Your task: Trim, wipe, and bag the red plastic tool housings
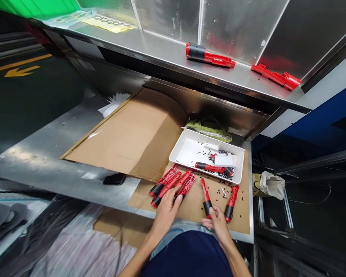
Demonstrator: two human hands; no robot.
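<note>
Holding in the right hand [218,220], fingers curled, the near end of 1 red-and-black housing [205,192] over the brown board [192,209]. Resting the left hand [166,211], fingers part-spread, against a cluster [165,189] of at least 4 similar housings; hiding the contact, so cannot tell if gripping. Lying beside the right hand: 1 loose housing [232,203]. Scattering farther off: black bits [242,198], too small for counting. Standing behind: 1 white tray [192,148], containing 1 inner housing [209,167]. Lying on the far shelf [155,43]: 1 red-and-black piece [197,52], 1 red piece [279,78].
</note>
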